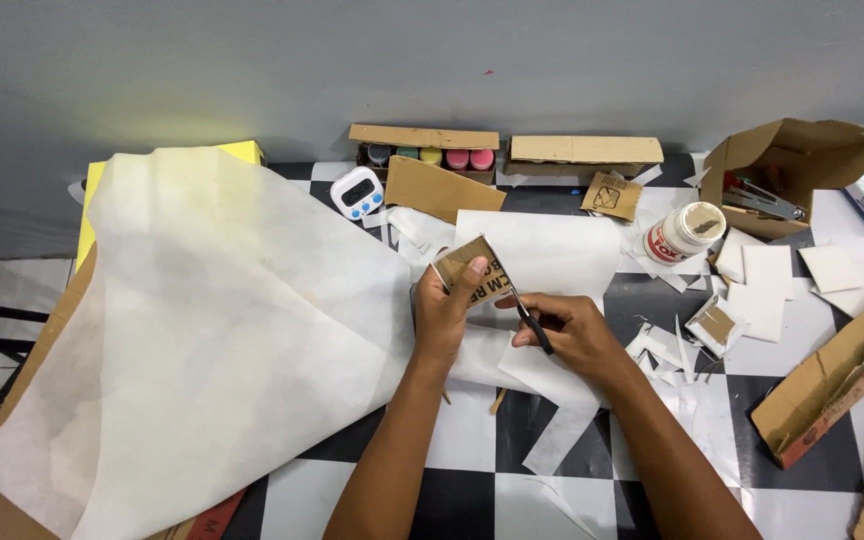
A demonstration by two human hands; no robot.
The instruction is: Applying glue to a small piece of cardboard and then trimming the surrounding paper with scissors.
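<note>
At the far left a yellow board [242, 151] peeks out from under a large sheet of white tissue-like paper [212, 330] that spreads over the left half of the checkered desk [472, 470], its edges curling up. Near the back wall lies a small white digital timer [358, 192], and just right of it an open cardboard box with round paint pots [430, 157] in a row. The person's left hand [442, 315] is closed on a small cardboard piece [475, 270], thumb on its front face and fingers behind; the piece is held up above the desk near the middle of the view, tilted so its long axis runs from lower left to upper right, printed face toward the camera. The right hand [567, 330] is wrapped around the handles of black scissors [532, 322], whose blades point up and to the left, their tips meeting the lower right edge of the cardboard piece; whether the blades are parted cannot be told. Beneath both hands lie white paper strips [562, 430]. Farther right stand a white glue jar [684, 232] and, behind it, an open cardboard box holding a stapler [764, 198]. White square cutouts [767, 280] lie beside them, and folded corrugated cardboard [832, 385] rests at the right edge.
</note>
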